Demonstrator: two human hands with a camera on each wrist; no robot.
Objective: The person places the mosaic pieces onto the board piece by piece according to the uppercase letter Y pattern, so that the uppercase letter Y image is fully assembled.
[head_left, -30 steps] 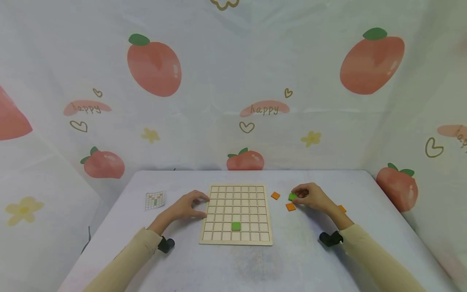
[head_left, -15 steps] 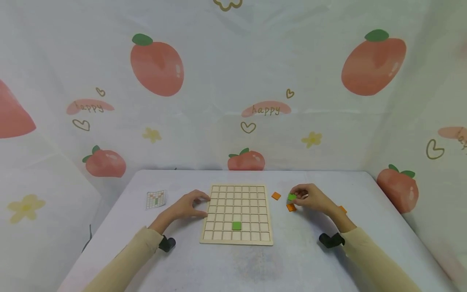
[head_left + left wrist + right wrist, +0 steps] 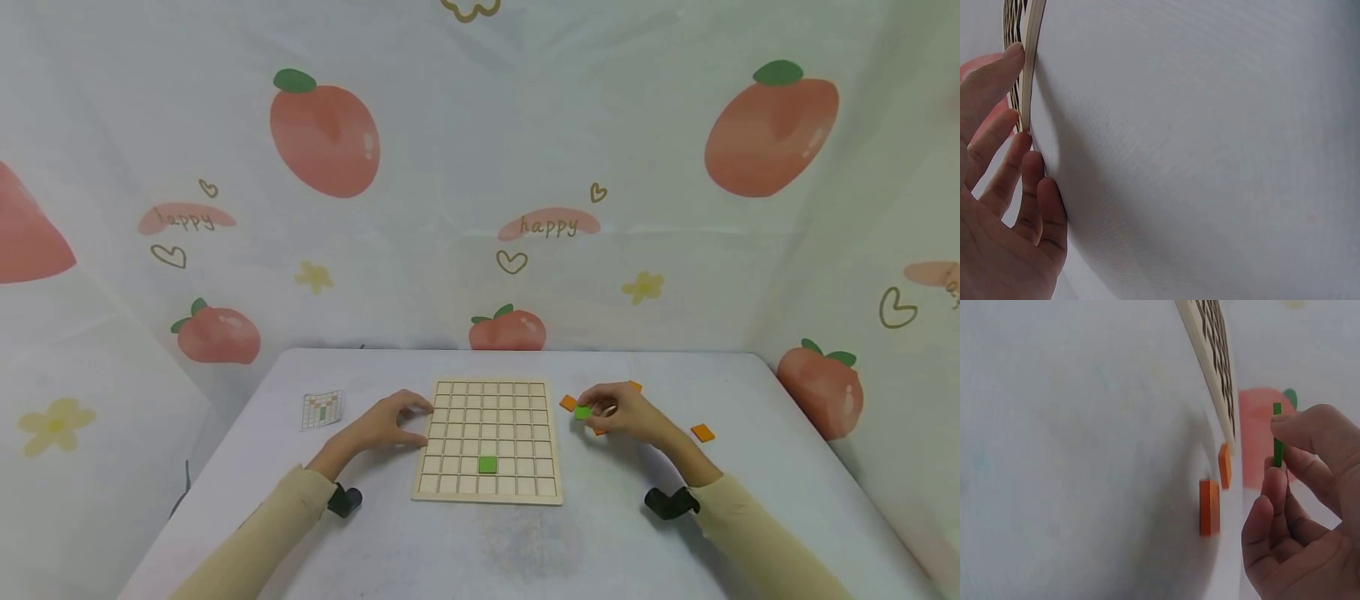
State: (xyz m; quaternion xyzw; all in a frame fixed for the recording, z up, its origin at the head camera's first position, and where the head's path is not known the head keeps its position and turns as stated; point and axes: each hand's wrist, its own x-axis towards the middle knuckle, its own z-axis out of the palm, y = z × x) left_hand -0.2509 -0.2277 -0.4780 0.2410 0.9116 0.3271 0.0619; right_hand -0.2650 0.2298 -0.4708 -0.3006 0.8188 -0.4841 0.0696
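A square wooden grid board [image 3: 487,498] lies on the table, with one green tile [image 3: 487,465] in a cell of its second row from the front. My left hand [image 3: 382,421] rests at the board's left edge, thumb and fingers spread and touching it. In the left wrist view its fingertips [image 3: 1015,51] meet the board's rim. Above the table right of the board, my right hand [image 3: 628,414] pinches a green tile [image 3: 1278,434] between thumb and fingers. An orange tile [image 3: 567,403] lies close to the board's right edge; another orange tile [image 3: 600,432] is partly hidden under the right hand.
Farther right lies an orange tile [image 3: 702,432], and one more orange tile [image 3: 635,387] peeks out behind the right hand. A small paper with a coloured grid pattern [image 3: 322,410] is left of the board. A printed cloth [image 3: 420,250] hangs behind the table.
My right hand has lifted the green tile and moved left toward the board, uncovering an orange tile at the far right and another behind the hand. The left hand stays at the board's edge.
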